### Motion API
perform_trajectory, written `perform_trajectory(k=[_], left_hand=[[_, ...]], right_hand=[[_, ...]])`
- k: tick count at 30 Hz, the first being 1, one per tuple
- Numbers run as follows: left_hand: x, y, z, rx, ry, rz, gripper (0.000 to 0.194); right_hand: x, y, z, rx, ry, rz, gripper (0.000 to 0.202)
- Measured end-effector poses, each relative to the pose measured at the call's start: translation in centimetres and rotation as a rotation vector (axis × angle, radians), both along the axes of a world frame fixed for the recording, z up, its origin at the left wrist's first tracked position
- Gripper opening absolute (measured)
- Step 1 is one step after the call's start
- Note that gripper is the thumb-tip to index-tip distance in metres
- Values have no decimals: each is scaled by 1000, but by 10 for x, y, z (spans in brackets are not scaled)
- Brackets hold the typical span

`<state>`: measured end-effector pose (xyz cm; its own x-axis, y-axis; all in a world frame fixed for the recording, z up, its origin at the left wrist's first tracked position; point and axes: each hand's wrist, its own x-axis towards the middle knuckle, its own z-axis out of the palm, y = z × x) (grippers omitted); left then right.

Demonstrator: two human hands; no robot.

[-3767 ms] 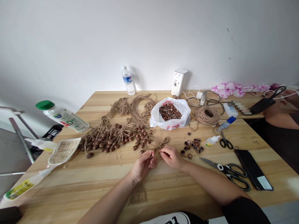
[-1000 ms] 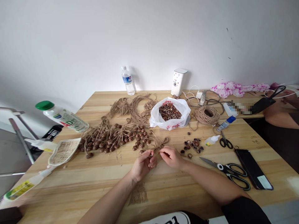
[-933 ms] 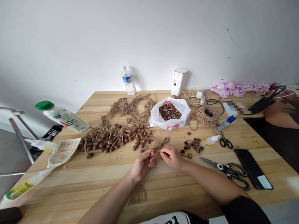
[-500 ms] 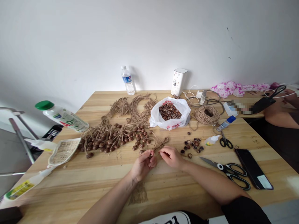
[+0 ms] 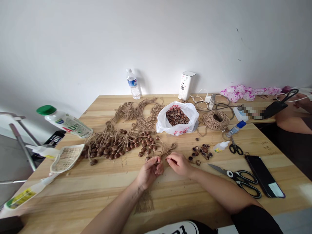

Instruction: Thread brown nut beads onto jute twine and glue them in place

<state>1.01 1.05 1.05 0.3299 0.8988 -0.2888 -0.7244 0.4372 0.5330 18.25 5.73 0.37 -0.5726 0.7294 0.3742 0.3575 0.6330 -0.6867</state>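
Observation:
Fingers curled, my left hand (image 5: 150,172) is closed on a strand of twine, low over the wooden table (image 5: 97,185). My right hand (image 5: 179,164) is pinched around twine just to its right, a small gap between the two. Behind them lies a knotted twine bundle (image 5: 166,149). A frayed twine tassel (image 5: 144,202) hangs below my left wrist. Brown nuts (image 5: 114,150) tied to cords are heaped to the left. Cut shell rings (image 5: 201,151) are scattered right of my right hand. A white plastic bag (image 5: 162,122) holds many more rings.
Large scissors (image 5: 234,176), small scissors (image 5: 235,148) and a black phone (image 5: 264,177) lie at right. A twine coil (image 5: 216,120) is behind them. Bottles, a green-capped one (image 5: 70,123) among them, and a woven tray (image 5: 67,158) stand left. Another person's arm (image 5: 292,120) shows far right.

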Motion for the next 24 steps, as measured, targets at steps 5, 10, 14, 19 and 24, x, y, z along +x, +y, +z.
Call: perform_trajectory(k=[5,10,14,19,24], left_hand=[[-3,2,-2,-7,-40,-55,16],[-5,4,-2,-40,-83,-83,16],[-4,5,-2,-48,-93,-86,18],[-3,4,-4,-47,-89,-79,20],[-2,5,-4,-22,-63,-63,28]], right_hand=[[1,0,-2,-3,-5,3,18],[0,0,-3,-7,1,2,18],[0,0,-1,-12,3,3,17],[1,0,-1,-17,1,2,18],[1,1,-3,-6,-5,9,17]])
